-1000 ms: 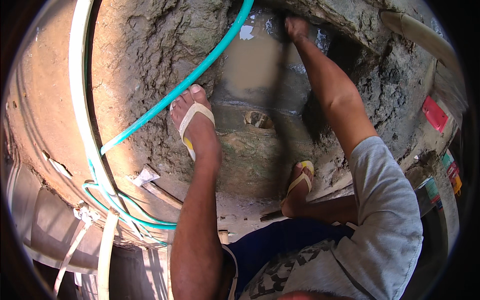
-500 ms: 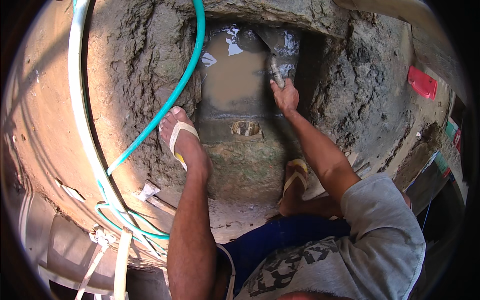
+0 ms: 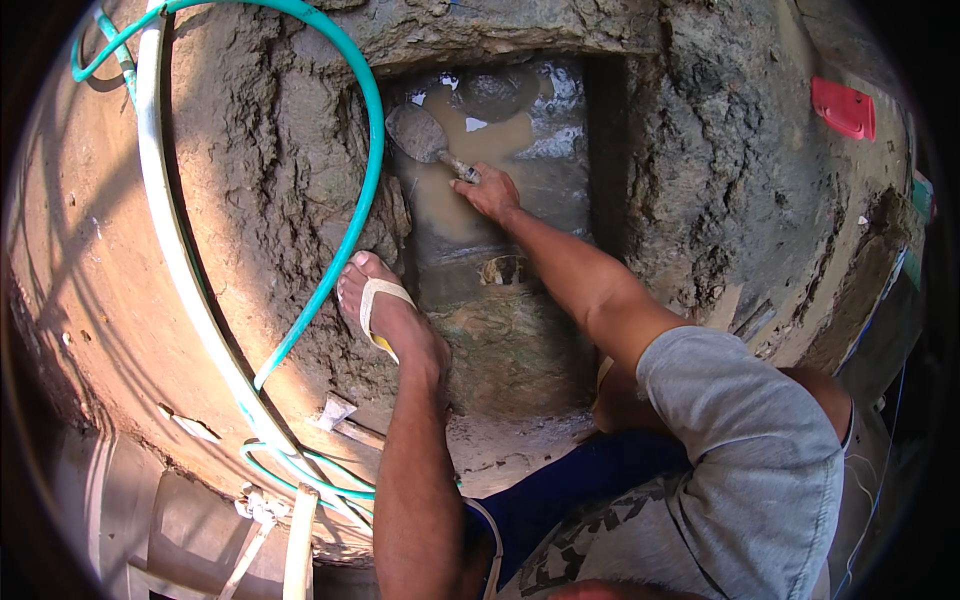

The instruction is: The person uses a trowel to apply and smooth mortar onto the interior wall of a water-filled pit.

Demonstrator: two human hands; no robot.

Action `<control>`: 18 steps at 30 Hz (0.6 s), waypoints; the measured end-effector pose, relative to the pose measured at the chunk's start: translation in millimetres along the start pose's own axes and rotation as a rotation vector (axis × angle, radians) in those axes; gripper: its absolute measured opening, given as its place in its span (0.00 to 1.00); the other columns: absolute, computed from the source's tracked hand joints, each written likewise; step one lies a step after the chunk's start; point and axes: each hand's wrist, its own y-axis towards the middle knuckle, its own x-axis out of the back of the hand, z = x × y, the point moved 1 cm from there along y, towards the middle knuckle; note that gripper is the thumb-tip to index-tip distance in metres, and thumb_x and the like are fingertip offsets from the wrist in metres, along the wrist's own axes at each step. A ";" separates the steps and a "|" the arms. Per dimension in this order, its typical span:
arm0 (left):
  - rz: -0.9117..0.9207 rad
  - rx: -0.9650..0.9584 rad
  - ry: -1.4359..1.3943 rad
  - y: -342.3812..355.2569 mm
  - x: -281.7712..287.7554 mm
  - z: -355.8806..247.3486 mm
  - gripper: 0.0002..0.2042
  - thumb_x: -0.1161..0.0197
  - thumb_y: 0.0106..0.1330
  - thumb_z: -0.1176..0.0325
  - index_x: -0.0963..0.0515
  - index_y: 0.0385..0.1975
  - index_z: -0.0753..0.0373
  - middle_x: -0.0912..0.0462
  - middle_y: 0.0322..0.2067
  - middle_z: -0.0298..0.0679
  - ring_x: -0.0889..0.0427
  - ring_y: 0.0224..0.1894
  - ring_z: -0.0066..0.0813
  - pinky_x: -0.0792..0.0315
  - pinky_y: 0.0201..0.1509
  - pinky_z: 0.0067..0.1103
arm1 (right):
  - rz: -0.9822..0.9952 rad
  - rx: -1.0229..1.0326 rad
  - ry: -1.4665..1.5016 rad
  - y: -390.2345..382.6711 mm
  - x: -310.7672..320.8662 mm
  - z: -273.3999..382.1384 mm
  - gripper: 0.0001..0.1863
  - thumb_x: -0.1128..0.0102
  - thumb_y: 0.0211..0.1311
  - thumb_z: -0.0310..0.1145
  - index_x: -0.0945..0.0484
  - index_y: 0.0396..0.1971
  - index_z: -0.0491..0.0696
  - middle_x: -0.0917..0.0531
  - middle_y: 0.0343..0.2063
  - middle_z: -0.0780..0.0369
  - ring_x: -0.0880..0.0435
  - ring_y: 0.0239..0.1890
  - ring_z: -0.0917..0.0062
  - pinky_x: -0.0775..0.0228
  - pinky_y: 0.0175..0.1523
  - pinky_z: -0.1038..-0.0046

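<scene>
My right hand (image 3: 488,190) is closed round the handle of a trowel (image 3: 417,135). The trowel's mud-coated, rounded blade points left, by the left wall of a rectangular pit (image 3: 470,272). Muddy brown water (image 3: 450,205) lies over part of the pit floor, with wet grey patches at the right. A round pipe opening (image 3: 503,269) shows in the pit's near side, below my right forearm. My left hand is out of sight.
My sandalled left foot (image 3: 385,305) stands on the pit's left edge. A teal hose (image 3: 374,130) loops beside it, near a long white pipe (image 3: 165,195). A flat-headed tool (image 3: 337,411) lies nearer me. Rough, broken ground surrounds the pit; a red plastic piece (image 3: 843,107) lies far right.
My right hand has swung the trowel from the pit's far right to its left side. Wet grey floor now shows at the right. The hose's loop has shifted, and the view has moved slightly.
</scene>
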 end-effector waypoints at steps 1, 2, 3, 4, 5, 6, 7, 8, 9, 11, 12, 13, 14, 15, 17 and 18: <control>0.003 -0.010 -0.002 0.6 2.2 -3.6 0.25 0.61 0.79 0.53 0.25 0.42 0.73 0.21 0.47 0.58 0.24 0.50 0.57 0.34 0.58 0.42 | -0.011 0.005 0.052 10.7 -2.5 -7.0 0.29 0.34 0.50 0.55 0.20 0.49 0.53 0.15 0.42 0.50 0.17 0.48 0.53 0.27 0.55 0.56; 0.112 0.069 -0.038 1.4 4.6 -5.9 0.25 0.62 0.79 0.53 0.26 0.47 0.72 0.23 0.53 0.57 0.28 0.56 0.54 0.37 0.62 0.40 | -0.019 0.012 0.101 17.7 -4.5 -11.3 0.30 0.34 0.49 0.56 0.19 0.49 0.52 0.15 0.43 0.50 0.16 0.49 0.54 0.27 0.55 0.56; 0.223 0.147 -0.074 1.7 6.3 -9.4 0.26 0.62 0.79 0.52 0.27 0.53 0.72 0.26 0.59 0.55 0.31 0.61 0.51 0.40 0.67 0.38 | -0.023 0.007 0.101 23.4 -4.9 -17.3 0.30 0.34 0.49 0.56 0.19 0.49 0.52 0.15 0.43 0.50 0.16 0.49 0.54 0.27 0.55 0.56; 0.222 0.148 -0.072 2.2 7.1 -7.2 0.26 0.62 0.79 0.52 0.27 0.53 0.72 0.26 0.59 0.55 0.31 0.61 0.51 0.40 0.67 0.38 | -0.056 -0.008 0.078 25.9 -6.0 -17.9 0.30 0.34 0.49 0.56 0.19 0.49 0.52 0.15 0.45 0.50 0.17 0.50 0.54 0.27 0.56 0.57; 0.197 0.149 -0.071 2.7 8.0 -5.5 0.26 0.62 0.79 0.53 0.26 0.51 0.72 0.25 0.57 0.56 0.30 0.60 0.52 0.40 0.66 0.38 | -0.091 -0.023 0.055 27.7 -6.2 -19.3 0.30 0.34 0.49 0.56 0.18 0.49 0.52 0.15 0.46 0.49 0.17 0.50 0.54 0.27 0.57 0.58; 0.172 0.150 -0.070 3.0 8.7 -4.7 0.25 0.61 0.79 0.53 0.25 0.49 0.72 0.24 0.55 0.56 0.30 0.58 0.52 0.39 0.65 0.38 | -0.091 -0.023 0.057 28.6 -5.9 -21.4 0.30 0.34 0.49 0.56 0.18 0.49 0.52 0.15 0.46 0.49 0.17 0.50 0.54 0.27 0.57 0.58; 0.174 0.148 -0.071 3.7 9.8 -6.8 0.25 0.61 0.79 0.53 0.25 0.49 0.72 0.24 0.55 0.56 0.30 0.58 0.52 0.39 0.65 0.38 | -0.099 -0.049 0.061 29.3 -3.9 -24.6 0.31 0.34 0.49 0.55 0.18 0.50 0.51 0.15 0.47 0.49 0.17 0.51 0.54 0.27 0.58 0.58; 0.152 0.128 -0.025 4.4 11.5 -9.1 0.26 0.62 0.79 0.53 0.25 0.49 0.73 0.23 0.53 0.58 0.28 0.56 0.55 0.37 0.63 0.40 | -0.108 -0.075 0.066 30.5 -2.6 -27.0 0.31 0.34 0.49 0.55 0.18 0.50 0.51 0.15 0.48 0.49 0.17 0.52 0.54 0.28 0.59 0.58; 0.130 0.107 0.021 5.2 12.9 -11.8 0.27 0.63 0.79 0.53 0.25 0.48 0.73 0.22 0.51 0.61 0.26 0.54 0.58 0.35 0.60 0.42 | -0.111 -0.077 0.066 32.6 -2.1 -28.0 0.31 0.34 0.49 0.55 0.18 0.50 0.51 0.15 0.48 0.49 0.17 0.52 0.54 0.28 0.59 0.58; 0.112 0.093 -0.009 2.8 13.2 -13.6 0.27 0.63 0.79 0.53 0.25 0.48 0.73 0.22 0.50 0.60 0.26 0.53 0.58 0.35 0.60 0.42 | -0.135 -0.062 0.086 35.1 0.9 -31.4 0.32 0.35 0.54 0.54 0.20 0.54 0.48 0.14 0.45 0.50 0.16 0.50 0.56 0.28 0.58 0.62; 0.091 0.082 -0.038 1.5 13.5 -14.8 0.26 0.63 0.79 0.53 0.25 0.47 0.73 0.21 0.49 0.60 0.25 0.52 0.57 0.34 0.59 0.42 | -0.138 -0.066 0.086 37.0 2.3 -32.8 0.32 0.35 0.54 0.54 0.20 0.54 0.48 0.14 0.45 0.50 0.16 0.50 0.56 0.28 0.58 0.62; 0.094 0.078 -0.038 1.8 16.1 -17.3 0.26 0.63 0.79 0.53 0.25 0.47 0.73 0.21 0.49 0.60 0.25 0.52 0.57 0.34 0.59 0.42 | -0.139 -0.104 0.170 38.4 3.3 -31.7 0.31 0.35 0.52 0.53 0.19 0.52 0.50 0.15 0.47 0.49 0.17 0.52 0.55 0.28 0.59 0.61; 0.142 0.131 -0.052 2.4 18.6 -19.0 0.26 0.61 0.79 0.53 0.25 0.50 0.73 0.23 0.53 0.59 0.27 0.56 0.55 0.37 0.62 0.40 | -0.141 -0.142 0.254 39.3 4.1 -30.8 0.29 0.35 0.50 0.53 0.17 0.50 0.51 0.16 0.48 0.49 0.18 0.53 0.54 0.29 0.60 0.59; 0.190 0.183 -0.065 2.6 20.8 -21.2 0.26 0.60 0.79 0.53 0.26 0.54 0.74 0.25 0.57 0.57 0.30 0.60 0.53 0.39 0.66 0.38 | -0.146 -0.147 0.256 39.3 4.9 -30.0 0.29 0.35 0.50 0.53 0.17 0.50 0.51 0.16 0.48 0.49 0.18 0.53 0.54 0.29 0.60 0.59; 0.199 0.178 -0.065 1.1 19.6 -22.3 0.26 0.60 0.79 0.53 0.25 0.53 0.73 0.25 0.57 0.57 0.29 0.60 0.53 0.39 0.66 0.38 | -0.153 -0.152 0.275 40.5 8.5 -29.4 0.28 0.35 0.50 0.52 0.17 0.49 0.52 0.15 0.47 0.50 0.18 0.52 0.54 0.28 0.59 0.59; 0.205 0.178 -0.061 0.6 18.7 -23.0 0.26 0.60 0.79 0.53 0.25 0.53 0.73 0.24 0.57 0.57 0.29 0.60 0.52 0.39 0.65 0.38 | -0.162 -0.156 0.276 39.9 12.2 -31.2 0.28 0.35 0.50 0.52 0.17 0.49 0.52 0.15 0.47 0.50 0.18 0.52 0.54 0.28 0.59 0.59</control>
